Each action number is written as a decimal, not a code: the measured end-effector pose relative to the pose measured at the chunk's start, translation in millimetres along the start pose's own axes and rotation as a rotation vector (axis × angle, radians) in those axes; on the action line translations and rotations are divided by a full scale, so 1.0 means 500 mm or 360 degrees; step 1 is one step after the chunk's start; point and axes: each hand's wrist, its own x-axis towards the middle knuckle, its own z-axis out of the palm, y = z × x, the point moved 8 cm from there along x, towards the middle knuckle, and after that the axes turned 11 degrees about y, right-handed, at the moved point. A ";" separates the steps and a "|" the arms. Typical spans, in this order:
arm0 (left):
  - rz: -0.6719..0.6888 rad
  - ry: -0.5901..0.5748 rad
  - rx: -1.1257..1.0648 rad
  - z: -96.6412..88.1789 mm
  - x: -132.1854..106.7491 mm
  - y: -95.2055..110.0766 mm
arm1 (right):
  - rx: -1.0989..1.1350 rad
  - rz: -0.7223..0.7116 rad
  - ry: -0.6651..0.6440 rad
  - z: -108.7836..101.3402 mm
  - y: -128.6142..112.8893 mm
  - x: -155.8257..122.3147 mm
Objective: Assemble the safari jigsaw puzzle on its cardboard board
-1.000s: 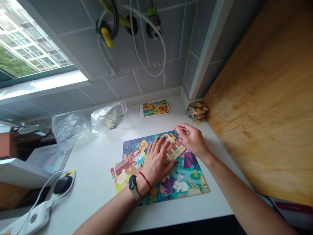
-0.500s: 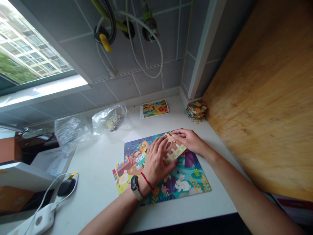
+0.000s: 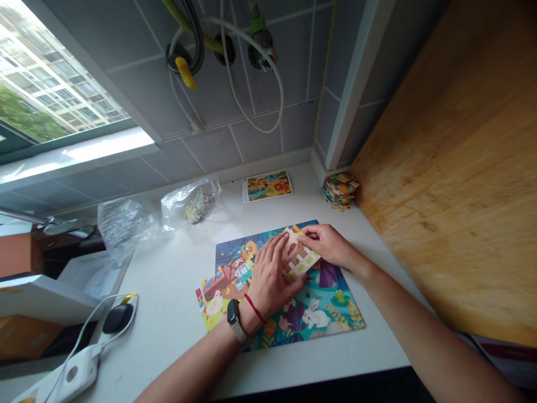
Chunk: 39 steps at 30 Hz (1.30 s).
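A jigsaw puzzle with a white rabbit [image 3: 315,316] on a teal ground lies flat on the counter. On top of it rests a smaller, partly joined puzzle section with a white fence [image 3: 302,263], reaching past the left edge. My left hand [image 3: 272,274] lies flat over this section, fingers stretched out and pressing on it. At the section's upper right corner, my right hand [image 3: 329,243] pinches a puzzle piece [image 3: 297,230] with an orange-yellow edge. My fingers cover much of that piece, and my left hand hides the section's middle.
A stack of puzzle pieces [image 3: 340,190] stands in the back right corner. Behind the puzzle lies a picture card [image 3: 268,186]. A clear bag with pieces [image 3: 193,204] and a crumpled bag [image 3: 126,224] are at back left. A power strip [image 3: 78,372] lies front left; a wooden panel [image 3: 457,184] rises right.
The view has shifted slightly. My right fingers have drawn in a little at the section's corner, and more of the orange-yellow edge shows. My left hand stays in place.
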 end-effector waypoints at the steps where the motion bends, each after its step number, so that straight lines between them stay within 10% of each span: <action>1: 0.0000 0.0001 -0.0002 -0.001 0.000 0.000 | 0.0018 0.0009 -0.0003 0.002 -0.001 -0.001; 39: -0.0234 -0.0012 -0.0251 -0.012 0.003 -0.025 | 0.0598 0.0254 0.0160 -0.003 -0.028 -0.015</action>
